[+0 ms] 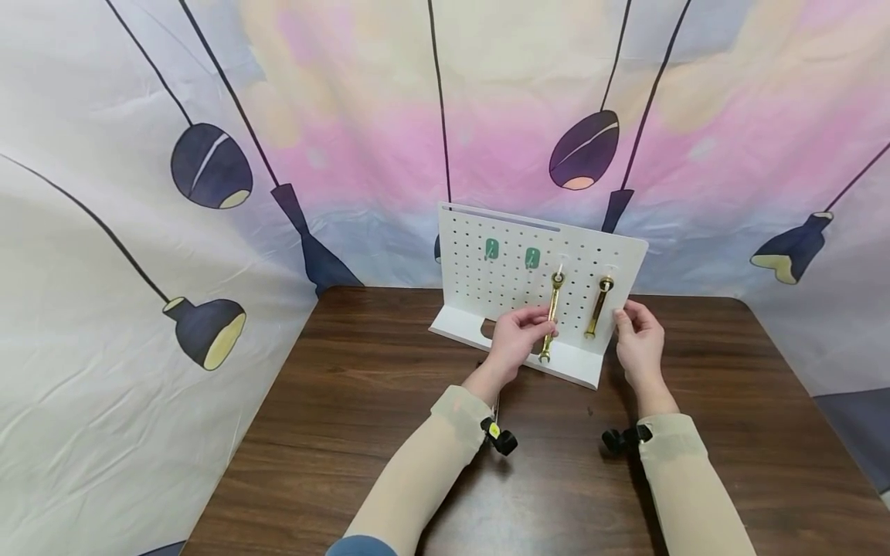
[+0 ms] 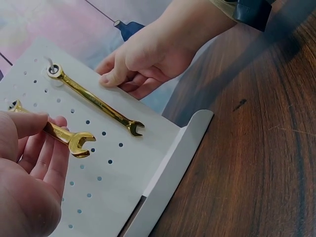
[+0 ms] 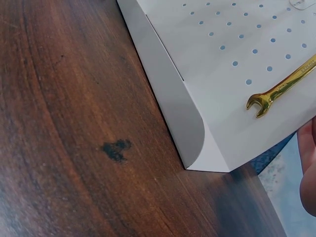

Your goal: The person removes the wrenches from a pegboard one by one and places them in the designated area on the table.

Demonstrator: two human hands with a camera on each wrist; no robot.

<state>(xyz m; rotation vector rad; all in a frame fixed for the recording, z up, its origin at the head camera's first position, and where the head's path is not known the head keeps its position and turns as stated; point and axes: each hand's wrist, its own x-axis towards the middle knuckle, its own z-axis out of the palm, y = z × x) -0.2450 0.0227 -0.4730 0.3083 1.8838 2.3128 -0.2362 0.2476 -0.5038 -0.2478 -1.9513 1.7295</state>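
A white pegboard (image 1: 480, 286) with a folded base stands on the table. My left hand (image 1: 516, 336) pinches a gold combination wrench (image 1: 554, 303) between thumb and fingers, in front of the board. Its ring end is up at a clear hook; whether it hangs there I cannot tell. The open end (image 2: 81, 144) points down past my fingers. A second gold wrench (image 2: 96, 102) hangs by its ring from another hook to the right. My right hand (image 1: 640, 344) grips the board's right edge, thumb in front; the right wrist view catches only part of it.
Two green hook pads (image 1: 491, 248) sit on the board's upper left, left of the wrenches. The brown wooden table (image 1: 334, 432) extends around the board. A cloth backdrop (image 1: 375, 116) with painted lamps hangs behind. A dark mark (image 3: 117, 149) shows on the tabletop.
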